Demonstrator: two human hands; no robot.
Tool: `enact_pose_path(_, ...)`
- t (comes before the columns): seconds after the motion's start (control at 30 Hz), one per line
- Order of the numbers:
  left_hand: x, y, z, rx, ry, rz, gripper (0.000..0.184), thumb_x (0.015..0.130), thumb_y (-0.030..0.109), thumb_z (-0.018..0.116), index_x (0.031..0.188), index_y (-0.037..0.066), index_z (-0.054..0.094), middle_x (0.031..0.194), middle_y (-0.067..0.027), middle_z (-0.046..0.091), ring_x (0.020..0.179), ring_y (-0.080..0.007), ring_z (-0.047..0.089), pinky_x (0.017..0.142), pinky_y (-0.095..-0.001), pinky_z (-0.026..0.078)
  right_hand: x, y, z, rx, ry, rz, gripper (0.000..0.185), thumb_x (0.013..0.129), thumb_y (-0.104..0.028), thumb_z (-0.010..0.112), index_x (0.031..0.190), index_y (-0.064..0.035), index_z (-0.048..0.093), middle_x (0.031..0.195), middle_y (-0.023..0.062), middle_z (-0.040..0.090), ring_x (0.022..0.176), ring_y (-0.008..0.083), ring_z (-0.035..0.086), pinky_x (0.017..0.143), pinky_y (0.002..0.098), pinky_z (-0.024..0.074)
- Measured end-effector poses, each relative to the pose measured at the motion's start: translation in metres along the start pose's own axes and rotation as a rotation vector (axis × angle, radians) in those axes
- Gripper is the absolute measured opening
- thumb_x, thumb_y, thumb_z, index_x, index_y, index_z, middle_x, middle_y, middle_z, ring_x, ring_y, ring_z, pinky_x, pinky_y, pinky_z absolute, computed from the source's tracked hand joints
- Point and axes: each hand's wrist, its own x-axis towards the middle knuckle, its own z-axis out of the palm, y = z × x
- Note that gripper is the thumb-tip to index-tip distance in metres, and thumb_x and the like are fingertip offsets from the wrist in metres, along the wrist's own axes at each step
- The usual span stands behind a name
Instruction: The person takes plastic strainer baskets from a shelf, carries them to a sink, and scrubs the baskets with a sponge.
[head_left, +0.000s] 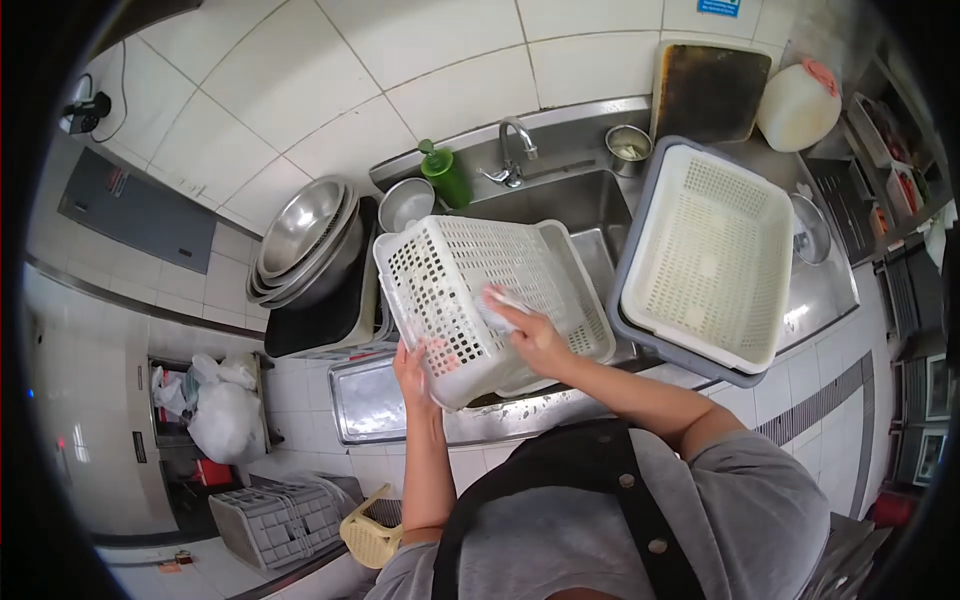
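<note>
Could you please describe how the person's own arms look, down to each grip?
The left grip and right grip are ungloved, with no watch or bracelet visible at either wrist. The forearms are bare, and short, plain grey sleeves cover the upper arms.

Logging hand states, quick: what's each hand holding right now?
Left hand: closed, holding the white basket near its rim.
Right hand: closed on a whitish wad, cloth or sponge unclear, against the basket.
</note>
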Motion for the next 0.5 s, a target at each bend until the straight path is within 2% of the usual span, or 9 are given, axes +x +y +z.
enact_pose_path(0.07,-0.01,0.004,0.011,0.077,-0.004,-0.003,0.043,0.084,0.009,0.053,0.125,-0.003,0.048,0.107,-0.0142,0.063,0.088,-0.0217,0.067,0.073,-0.0319,0.057,0.039,-0.008,-0.004,0.033,-0.003,-0.11,0.059,0.081,0.009,0.038,0.135,-0.01,0.051,0.143,0.0172,0.043,0.138,0.0321,0.032,0.114,0.0358,0.0213)
enact_pose_path(0.1,-0.015,0.006,0.011,0.064,0.0,-0.022,0.043,0.084,0.008,0.053,0.125,-0.003,0.048,0.108,-0.0148,0.063,0.089,-0.0222,0.066,0.075,-0.0327,0.057,0.064,0.008,-0.005,0.048,0.125,-0.091,0.058,0.081,0.009,0.038,0.134,-0.0109,0.051,0.142,0.0179,0.043,0.136,0.034,0.034,0.113,0.0366,0.0244)
enact_pose_path(0.13,-0.021,0.01,0.008,0.051,0.001,-0.037,0.043,0.084,0.008,0.053,0.125,-0.003,0.048,0.109,-0.0155,0.063,0.091,-0.0226,0.066,0.077,-0.0335,0.056,0.086,0.036,-0.01,0.062,0.257,-0.08,0.057,0.081,0.009,0.038,0.133,-0.0117,0.052,0.142,0.0187,0.044,0.134,0.0359,0.037,0.112,0.0374,0.0274)
enact_pose_path(0.2,-0.033,0.024,0.011,0.036,0.0,-0.017,0.042,0.085,0.007,0.053,0.125,-0.003,0.047,0.111,-0.0167,0.062,0.093,-0.0235,0.066,0.08,-0.0347,0.056,0.104,0.117,-0.034,-0.125,0.401,0.065,0.05,0.083,0.006,0.04,0.129,-0.0093,0.055,0.136,0.0204,0.048,0.126,0.0388,0.045,0.106,0.0398,0.0369)
enact_pose_path(0.27,-0.042,0.038,0.02,0.014,0.005,0.046,0.042,0.086,0.007,0.053,0.126,-0.004,0.047,0.112,-0.0177,0.062,0.095,-0.0242,0.065,0.081,-0.0356,0.055,0.075,0.173,-0.045,-0.32,0.45,0.337,0.048,0.084,0.003,0.044,0.13,-0.0086,0.052,0.13,0.0216,0.053,0.117,0.0403,0.052,0.099,0.0403,0.043)
enact_pose_path(0.33,-0.039,0.033,0.016,0.027,0.021,0.092,0.041,0.087,0.008,0.052,0.126,-0.004,0.046,0.113,-0.0176,0.062,0.095,-0.0248,0.065,0.081,-0.0351,0.056,0.042,0.148,-0.037,-0.39,0.274,0.805,0.055,0.082,0.002,0.046,0.136,-0.0076,0.044,0.129,0.0234,0.053,0.115,0.0402,0.054,0.097,0.0398,0.0444)
enact_pose_path(0.4,-0.029,0.024,0.009,0.025,0.038,0.107,0.041,0.087,0.009,0.052,0.126,-0.004,0.046,0.112,-0.0173,0.062,0.094,-0.0247,0.066,0.081,-0.0353,0.056,0.005,0.091,0.006,-0.282,0.383,0.66,0.052,0.085,-0.002,0.047,0.137,-0.0095,0.045,0.127,0.024,0.055,0.116,0.0345,0.056,0.1,0.0353,0.0426)
enact_pose_path(0.47,-0.016,0.013,-0.003,0.096,0.024,0.077,0.042,0.085,0.007,0.055,0.125,-0.004,0.048,0.112,-0.015,0.062,0.091,-0.0221,0.065,0.079,-0.0325,0.055,-0.021,0.036,0.048,-0.171,0.365,0.336,0.055,0.085,-0.001,0.046,0.14,-0.0091,0.042,0.125,0.0236,0.057,0.116,0.0353,0.056,0.101,0.0357,0.0406)
enact_pose_path(0.5,-0.012,0.01,-0.003,0.152,0.034,0.073,0.042,0.084,0.006,0.056,0.124,-0.004,0.048,0.112,-0.0144,0.062,0.091,-0.0213,0.065,0.08,-0.0319,0.054,-0.008,0.019,0.053,-0.094,0.403,0.303,0.056,0.085,0.0,0.045,0.14,-0.0083,0.041,0.124,0.0232,0.057,0.116,0.0343,0.056,0.101,0.0353,0.0403)
